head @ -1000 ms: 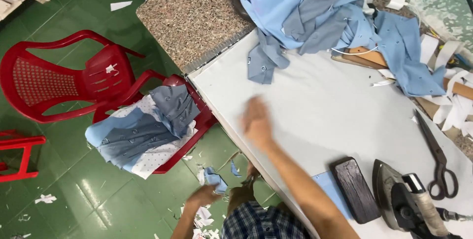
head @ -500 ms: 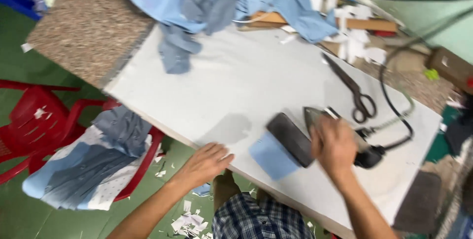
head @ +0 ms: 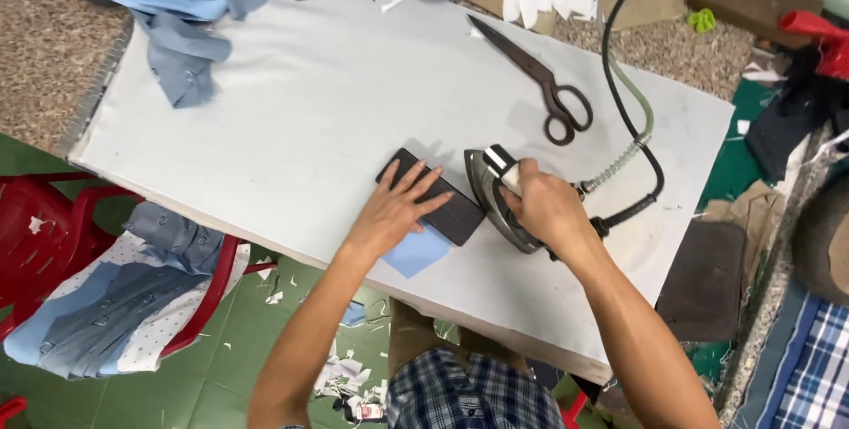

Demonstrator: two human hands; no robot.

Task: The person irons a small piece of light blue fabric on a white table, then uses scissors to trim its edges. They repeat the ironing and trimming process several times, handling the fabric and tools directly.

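My left hand (head: 394,210) lies flat, fingers spread, on a black rectangular block (head: 442,201) that rests over a small light blue fabric piece (head: 416,252) near the front edge of the white ironing table (head: 292,111). My right hand (head: 546,208) grips the handle of a steam iron (head: 492,190) standing just right of the block. The iron's black cord and hose (head: 630,155) run off to the back right.
Large black scissors (head: 541,80) lie behind the iron. Blue and grey cloth pieces (head: 190,18) are piled at the table's back left. A red plastic chair (head: 106,292) with stacked cloth stands at the left on the green floor. Paper scraps litter the floor.
My left hand rose from the table's front edge onto the black block. My right hand closed on the iron's handle. The view swung right and closer.
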